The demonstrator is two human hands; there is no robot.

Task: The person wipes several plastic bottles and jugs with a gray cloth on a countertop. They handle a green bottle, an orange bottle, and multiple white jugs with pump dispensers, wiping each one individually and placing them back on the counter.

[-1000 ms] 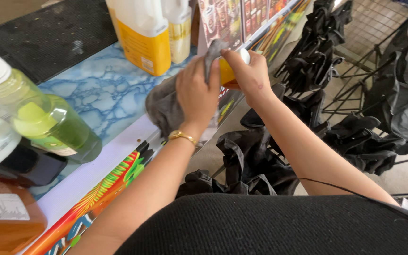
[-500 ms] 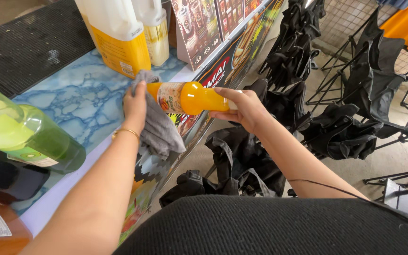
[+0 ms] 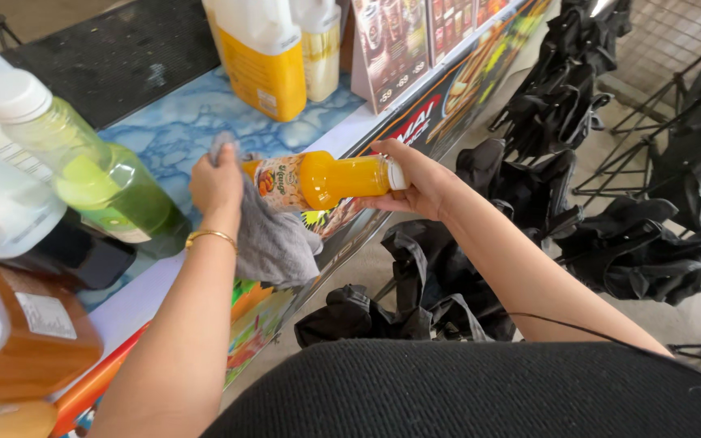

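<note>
Nearest the camera, at the left edge, an amber jug (image 3: pixel 18 349) stands on the counter, with a green bottle (image 3: pixel 95 174) leaning just beyond it, its white cap tipped toward the near left.

The two hands are apart, one at each end of the orange bottle (image 3: pixel 326 178). This lies almost level above the counter's front edge, base to the left and white cap to the right, which turns its side and base out toward the cloth. The right hand (image 3: pixel 415 178) closes around the neck and cap end, bearing the weight. The left hand (image 3: pixel 217 182) pinches a grey cloth (image 3: pixel 273 239) and presses it against the bottle's base; the loose part of the cloth hangs down over the colourful counter front (image 3: pixel 415 134).

The orange bottle is clear plastic, filled with bright orange liquid, and has a pale paper label with fruit pictures wrapped round its lower half.

Farther off, a yellow jug (image 3: pixel 265 69) and a paler one beside it stand upright on the blue marbled countertop (image 3: pixel 164 122), near an upright picture menu card (image 3: pixel 391 40). To the right, on the floor below, lie black folded chairs (image 3: pixel 561 105).
</note>
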